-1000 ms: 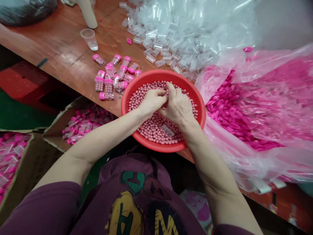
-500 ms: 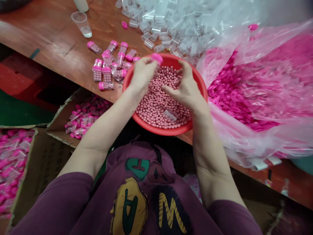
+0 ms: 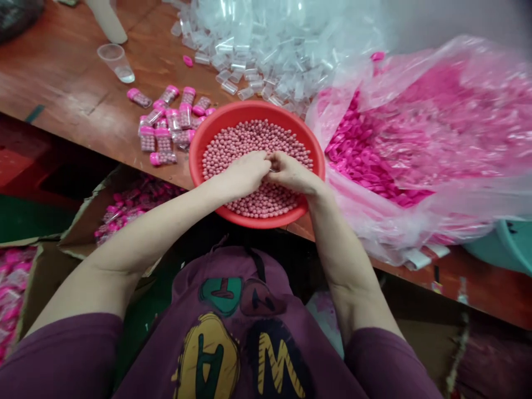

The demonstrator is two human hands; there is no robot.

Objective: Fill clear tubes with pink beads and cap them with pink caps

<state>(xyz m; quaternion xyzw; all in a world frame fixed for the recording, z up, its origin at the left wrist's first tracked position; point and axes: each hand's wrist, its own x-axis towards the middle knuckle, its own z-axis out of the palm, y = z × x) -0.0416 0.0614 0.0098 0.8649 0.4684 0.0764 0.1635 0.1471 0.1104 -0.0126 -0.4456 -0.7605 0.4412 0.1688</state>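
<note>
Both my hands meet over a red bowl [image 3: 195, 160] heaped with small pink beads [image 3: 249, 141]. My left hand [image 3: 243, 174] is curled, its fingertips pressed against those of my right hand [image 3: 293, 174], which is also pinched closed. Something small and glinting sits between the fingertips, too hidden to name. Both hands rest on the beads in the near half of the bowl. Several bead-filled clear vials with pink caps [image 3: 166, 130] lie on the wooden table [image 3: 75, 105] just left of the bowl.
A heap of empty clear vials [image 3: 266, 50] lies behind the bowl. A plastic bag of pink caps [image 3: 374, 149] spreads to the right. A clear cup [image 3: 116, 61] stands far left. Below the table edge, cardboard boxes [image 3: 124, 208] hold filled vials. A teal tub [image 3: 511, 244] is at right.
My left hand, which held a pink-capped vial up near the bowl's far left rim, has come back down. My right hand has closed, and both now meet on the beads.
</note>
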